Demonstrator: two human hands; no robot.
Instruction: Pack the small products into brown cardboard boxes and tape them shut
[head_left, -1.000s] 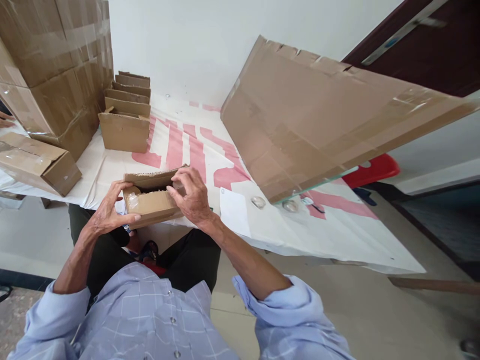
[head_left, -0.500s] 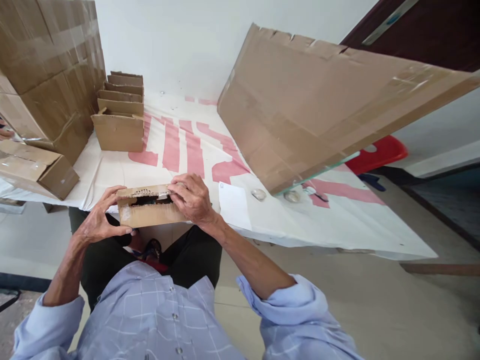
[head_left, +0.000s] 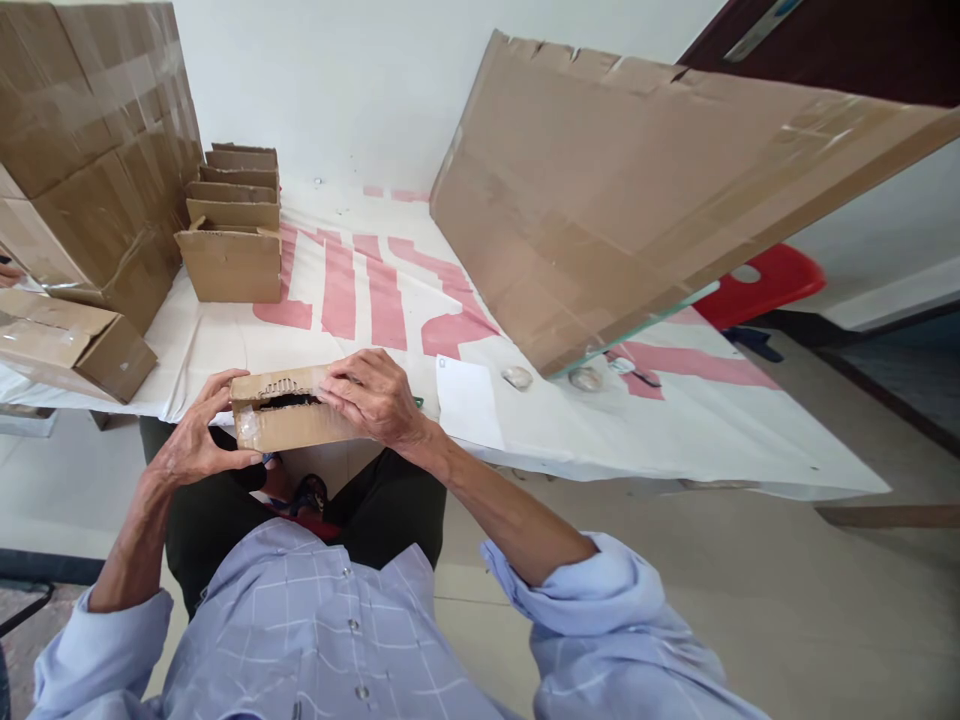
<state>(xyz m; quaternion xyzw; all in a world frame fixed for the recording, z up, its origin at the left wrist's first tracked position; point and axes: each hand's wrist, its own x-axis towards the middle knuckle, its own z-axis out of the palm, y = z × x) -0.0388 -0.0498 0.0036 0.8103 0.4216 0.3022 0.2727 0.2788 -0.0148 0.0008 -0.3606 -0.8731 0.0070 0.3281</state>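
I hold a small brown cardboard box (head_left: 279, 425) at the near edge of the table, just above my lap. My left hand (head_left: 196, 440) grips its left end, fingers wrapped around the corner. My right hand (head_left: 371, 398) lies over the top right, fingers pressing the lid flap down. A narrow dark gap still shows under the flap along the top. Clear tape shines on the box's left corner.
The table wears a white cloth with red marks (head_left: 352, 290). Several folded small boxes (head_left: 232, 250) stand at the back left beside a big taped carton (head_left: 90, 150). Another box (head_left: 71, 345) lies at the left edge. A large cardboard sheet (head_left: 637, 190) leans on the right; white paper (head_left: 469, 405) lies nearby.
My right hand has pushed the raised lid flap down, so the box has gone from wide open to nearly closed. Both hands kept their grip and the box stayed at the table edge.
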